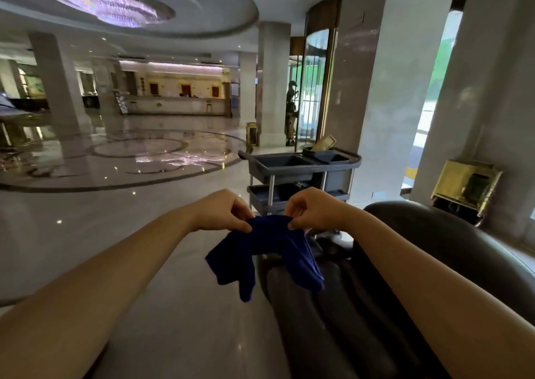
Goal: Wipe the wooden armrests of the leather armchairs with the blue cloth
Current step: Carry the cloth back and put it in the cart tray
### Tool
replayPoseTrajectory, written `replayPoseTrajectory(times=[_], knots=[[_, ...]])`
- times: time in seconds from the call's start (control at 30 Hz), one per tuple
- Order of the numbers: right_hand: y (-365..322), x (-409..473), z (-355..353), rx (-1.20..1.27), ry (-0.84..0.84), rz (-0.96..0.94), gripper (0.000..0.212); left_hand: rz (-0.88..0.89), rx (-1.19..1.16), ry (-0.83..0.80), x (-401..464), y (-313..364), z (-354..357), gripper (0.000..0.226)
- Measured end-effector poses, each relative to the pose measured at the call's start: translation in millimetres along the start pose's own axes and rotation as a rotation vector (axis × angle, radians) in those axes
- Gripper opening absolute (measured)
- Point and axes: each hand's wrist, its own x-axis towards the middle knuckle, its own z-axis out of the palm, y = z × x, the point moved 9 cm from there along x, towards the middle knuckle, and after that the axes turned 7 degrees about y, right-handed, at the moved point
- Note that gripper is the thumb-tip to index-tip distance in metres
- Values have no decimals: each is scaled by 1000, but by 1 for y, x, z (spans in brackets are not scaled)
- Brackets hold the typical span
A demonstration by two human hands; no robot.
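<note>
A blue cloth [266, 251] hangs in the air in front of me, bunched along its top edge. My left hand [224, 211] pinches its upper left part and my right hand [312, 211] pinches its upper right part. Two loose ends dangle below. Under and to the right of the cloth lies a dark leather armchair [451, 251], its rounded back curving at the right. A dark armrest [292, 300] runs toward me just below the cloth; its wood is hard to make out.
A grey cleaning cart [301, 173] with two shelves stands just beyond my hands. Marble pillars [379, 89] rise at the right, with a gold bin [466, 184] against one. Glossy lobby floor [115, 205] spreads to the left. A person stands far off by the revolving door.
</note>
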Motion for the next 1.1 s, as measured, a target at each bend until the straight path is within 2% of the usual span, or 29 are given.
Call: replayPoseTrajectory(times=[0.23, 0.37, 0.53, 0.8, 1.0, 1.1], knots=[[22, 168, 3, -20, 28, 12, 20, 6, 15, -2, 122, -93, -70, 16], [53, 250, 18, -3, 1, 25, 16, 5, 8, -17, 186, -147, -87, 17], [90, 369, 21, -30, 27, -17, 21, -2, 17, 6, 286, -214, -116, 17], [148, 583, 6, 37, 61, -37, 18, -47, 83, 53, 462, -313, -199, 20], [199, 718, 17, 39, 46, -2, 23, -45, 58, 12, 581, -398, -226, 22], [225, 777, 14, 19, 91, 29, 23, -4, 70, -17, 645, -432, -236, 23]])
